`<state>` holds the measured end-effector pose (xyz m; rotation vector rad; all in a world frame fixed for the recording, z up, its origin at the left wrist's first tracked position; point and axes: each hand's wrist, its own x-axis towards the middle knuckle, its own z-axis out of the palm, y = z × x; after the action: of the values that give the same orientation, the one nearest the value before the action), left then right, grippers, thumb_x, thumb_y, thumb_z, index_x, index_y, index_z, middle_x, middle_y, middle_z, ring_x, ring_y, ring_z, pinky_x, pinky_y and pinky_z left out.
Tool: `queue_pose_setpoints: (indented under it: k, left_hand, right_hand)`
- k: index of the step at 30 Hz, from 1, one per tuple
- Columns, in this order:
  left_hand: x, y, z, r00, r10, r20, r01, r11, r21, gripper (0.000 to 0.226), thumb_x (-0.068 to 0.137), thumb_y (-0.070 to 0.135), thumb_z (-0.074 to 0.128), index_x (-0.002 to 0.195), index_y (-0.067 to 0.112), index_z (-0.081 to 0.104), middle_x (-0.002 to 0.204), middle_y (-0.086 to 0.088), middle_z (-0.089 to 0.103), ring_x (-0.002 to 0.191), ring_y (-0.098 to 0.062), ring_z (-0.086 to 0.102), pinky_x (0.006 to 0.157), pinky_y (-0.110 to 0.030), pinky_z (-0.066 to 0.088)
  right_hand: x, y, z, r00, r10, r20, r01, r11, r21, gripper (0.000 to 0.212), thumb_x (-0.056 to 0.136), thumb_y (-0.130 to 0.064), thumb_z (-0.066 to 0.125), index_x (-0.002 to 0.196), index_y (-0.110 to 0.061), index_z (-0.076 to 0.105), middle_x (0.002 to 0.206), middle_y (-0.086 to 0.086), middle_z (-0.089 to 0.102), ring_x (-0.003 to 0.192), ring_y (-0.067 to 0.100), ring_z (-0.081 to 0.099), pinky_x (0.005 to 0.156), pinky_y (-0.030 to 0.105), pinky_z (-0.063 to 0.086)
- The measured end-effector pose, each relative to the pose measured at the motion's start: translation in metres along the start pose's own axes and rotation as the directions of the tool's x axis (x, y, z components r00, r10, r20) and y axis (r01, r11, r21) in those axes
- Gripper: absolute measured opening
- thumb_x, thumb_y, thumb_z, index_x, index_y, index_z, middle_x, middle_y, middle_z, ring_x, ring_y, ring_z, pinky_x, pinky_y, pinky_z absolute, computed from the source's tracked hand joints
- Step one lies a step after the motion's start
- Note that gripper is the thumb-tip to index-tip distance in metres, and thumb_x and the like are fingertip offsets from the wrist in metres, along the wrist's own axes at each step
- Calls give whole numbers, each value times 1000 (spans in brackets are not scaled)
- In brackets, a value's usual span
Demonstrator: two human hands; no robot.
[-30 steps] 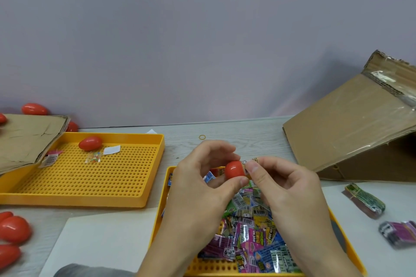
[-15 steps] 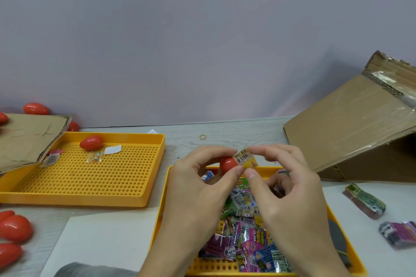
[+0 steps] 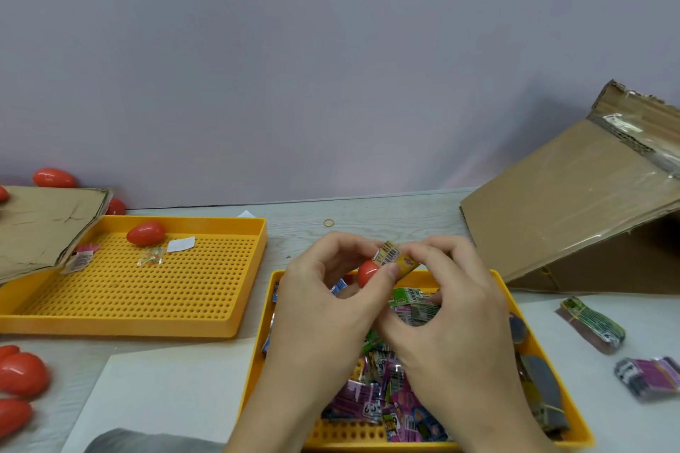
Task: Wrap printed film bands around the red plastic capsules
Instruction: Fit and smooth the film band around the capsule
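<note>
1. Both hands were raised together above the far edge of the near yellow tray (image 3: 506,290). The left hand (image 3: 323,305) pinched a red capsule (image 3: 367,273) between thumb and curled fingers.
2. The right hand (image 3: 452,309) pinched a printed film band (image 3: 395,259), yellow with a barcode panel, with thumb and forefinger. The band sat on the capsule's right end, leaving the left end bare.
3. The near yellow tray held a loose heap of printed film bands (image 3: 382,405) in purple, green and blue.
4. A second yellow perforated tray (image 3: 206,305) lay to the left on the table (image 3: 368,217). It carried one red capsule (image 3: 145,234), a white slip (image 3: 181,244) and a small clear packet (image 3: 151,257).
5. More red capsules (image 3: 20,375) lay at the table's left edge, and others sat beside a flattened cardboard sheet (image 3: 40,224) at the far left.
6. A tilted cardboard box (image 3: 574,202) stood at the right. Near it lay two bundled stacks of bands, one green (image 3: 592,324) and one purple (image 3: 649,377).
7. A small rubber band (image 3: 328,222) lay on the table beyond the hands.
</note>
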<state>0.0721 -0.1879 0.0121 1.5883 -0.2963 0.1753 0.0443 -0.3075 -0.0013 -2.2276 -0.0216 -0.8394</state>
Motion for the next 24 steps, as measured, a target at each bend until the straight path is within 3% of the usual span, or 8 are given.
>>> queue_pose_setpoints:
  k: [8,12,17,21,24]
  left_hand:
    - [1,-2,-5,995,-74,67,72,997,41,12,81,17,78,86,19,67,85,-1,73,87,-15,72,75,-29,58]
    - [-3,-1,-3,991,-94,99,84,991,103,16,82,34,70,96,26,68,91,2,71,91,-14,68,83,-40,57]
    - [-2,3,-2,991,-59,121,43,991,129,11,86,26,72,96,26,74,89,9,75,87,-8,70,81,-35,58]
    - [-2,4,-3,991,-66,118,51,991,121,11,84,25,74,95,26,75,89,11,76,89,-6,71,82,-32,59]
    - [-2,4,-3,991,-72,111,60,993,106,9,85,23,73,94,25,75,90,9,76,89,-6,71,81,-29,58]
  right_hand:
    - [-1,2,0,999,-6,31,6,1000,2,40,71,-48,73,105,-30,64,101,-19,47,100,8,52,75,22,45]
    - [-1,2,0,998,10,68,-11,1000,17,45,68,-51,64,107,-31,65,102,-21,47,101,4,52,72,13,42]
    - [-1,5,0,997,29,72,-31,999,33,44,66,-44,72,108,-32,66,103,-22,49,101,3,52,74,14,42]
    - [-1,6,-2,998,30,56,-32,999,30,38,70,-40,77,106,-33,66,103,-21,51,101,5,54,77,23,48]
    - [0,5,-2,996,27,80,-31,998,50,38,71,-42,74,107,-34,66,104,-22,51,101,1,53,75,11,44]
